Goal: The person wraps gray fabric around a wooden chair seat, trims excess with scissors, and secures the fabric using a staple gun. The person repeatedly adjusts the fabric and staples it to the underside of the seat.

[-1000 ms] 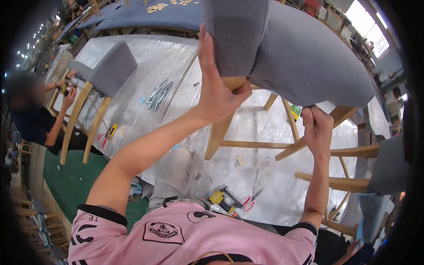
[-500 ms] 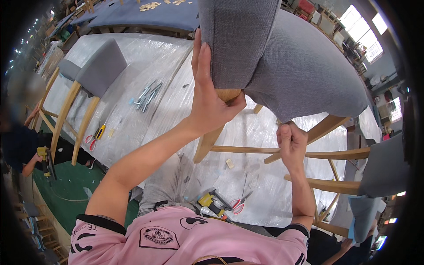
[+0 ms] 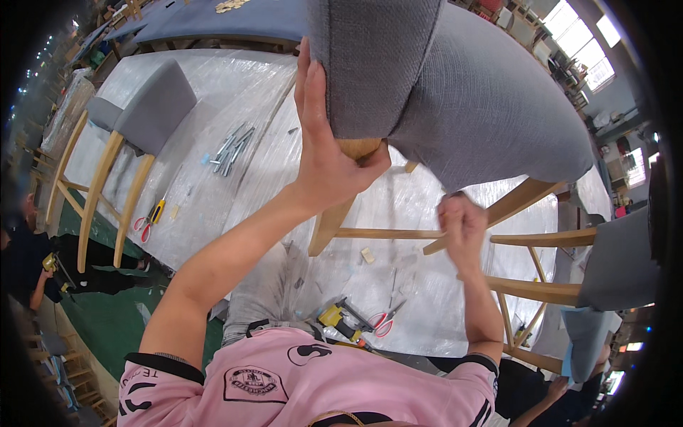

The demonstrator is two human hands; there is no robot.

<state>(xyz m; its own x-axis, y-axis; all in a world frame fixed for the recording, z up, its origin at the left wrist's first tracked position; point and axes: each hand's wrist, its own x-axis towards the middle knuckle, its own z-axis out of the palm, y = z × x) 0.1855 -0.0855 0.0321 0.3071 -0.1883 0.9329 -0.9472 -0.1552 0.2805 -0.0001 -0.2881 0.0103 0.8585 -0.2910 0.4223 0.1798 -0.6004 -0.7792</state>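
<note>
Tabletop (image 3: 213,78) below; gray chair fabric (image 3: 484,99) in right fingers (image 3: 454,211)

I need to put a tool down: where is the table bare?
Free: between the metal rods and left forearm; also between the right forearm and the scissors beside the yellow power tool. Crowded: around that tool and the gray chair's legs.
</note>
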